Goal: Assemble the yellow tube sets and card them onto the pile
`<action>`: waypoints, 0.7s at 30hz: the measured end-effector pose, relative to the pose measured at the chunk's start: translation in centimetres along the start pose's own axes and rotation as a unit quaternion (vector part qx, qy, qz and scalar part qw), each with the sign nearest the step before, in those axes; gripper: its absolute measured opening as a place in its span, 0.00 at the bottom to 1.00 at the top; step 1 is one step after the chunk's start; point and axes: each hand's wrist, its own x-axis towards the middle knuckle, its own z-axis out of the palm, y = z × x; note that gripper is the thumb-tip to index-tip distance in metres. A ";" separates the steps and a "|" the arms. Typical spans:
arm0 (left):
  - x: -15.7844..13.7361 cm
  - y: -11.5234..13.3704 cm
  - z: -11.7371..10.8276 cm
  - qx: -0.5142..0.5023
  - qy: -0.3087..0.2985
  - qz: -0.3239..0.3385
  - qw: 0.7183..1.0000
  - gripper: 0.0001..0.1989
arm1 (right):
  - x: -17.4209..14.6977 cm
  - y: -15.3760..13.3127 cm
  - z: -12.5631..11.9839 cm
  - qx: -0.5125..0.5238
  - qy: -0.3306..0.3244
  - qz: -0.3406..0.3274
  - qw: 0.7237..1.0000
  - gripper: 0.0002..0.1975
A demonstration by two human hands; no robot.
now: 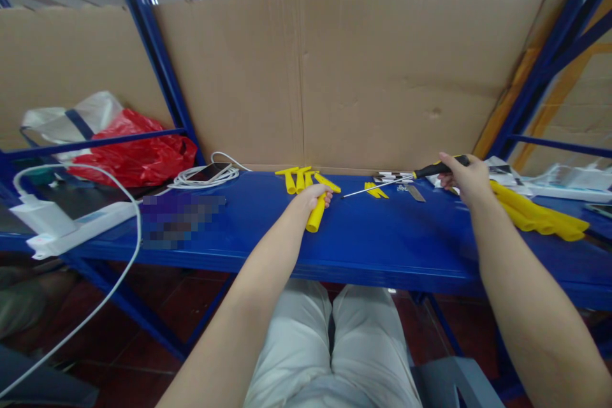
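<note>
My left hand [319, 192] is closed around a yellow T-shaped piece with a round tube handle [314, 219], held low over the blue table. In my right hand [466, 175] is a screwdriver [430, 169] with a black and yellow handle. Its long thin shaft points left, and the tip is near the yellow piece but apart from it. Behind my left hand stand several similar yellow T-shaped pieces [299, 180]. Small flat yellow strips [376, 190] lie under the shaft, beside tiny screws [402, 188] and a flat metal blade [415, 193].
Several yellow tubes [540, 217] lie by my right forearm. At left are a white power strip [86, 226] with a looping cable, a coiled white cable [205, 177] and a red plastic bag [138, 150]. A cardboard wall [373, 76] closes the back between blue posts.
</note>
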 end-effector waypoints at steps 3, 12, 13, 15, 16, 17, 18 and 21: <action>0.0 -0.1 0.0 0.003 0.007 0.006 1.000 0.12 | 0.0 -0.2 0.1 0.018 0.027 0.010 0.999 0.11; -0.1 -0.1 0.1 0.013 0.012 0.012 1.000 0.10 | 0.2 -0.2 0.0 0.062 0.061 0.005 0.996 0.11; -0.2 -0.1 0.1 0.014 0.010 0.013 1.000 0.10 | 0.1 -0.3 0.1 0.067 0.060 0.007 0.996 0.11; -0.2 -0.1 0.2 0.013 0.005 0.012 1.000 0.11 | 0.0 -0.4 0.2 0.074 0.060 0.010 0.995 0.11; -0.2 -0.1 0.2 0.012 0.003 0.011 1.000 0.12 | -0.1 -0.5 0.3 0.075 0.062 0.012 0.995 0.11; -0.2 -0.1 0.2 0.010 0.002 0.009 1.000 0.12 | -0.2 -0.6 0.4 0.076 0.063 0.013 0.995 0.11; -0.1 -0.1 0.2 0.008 0.002 0.008 1.000 0.12 | -0.3 -0.6 0.5 0.076 0.064 0.013 0.995 0.11; 0.0 -0.1 0.1 0.004 0.002 0.008 1.000 0.12 | -0.4 -0.5 0.7 0.072 0.058 0.006 0.996 0.12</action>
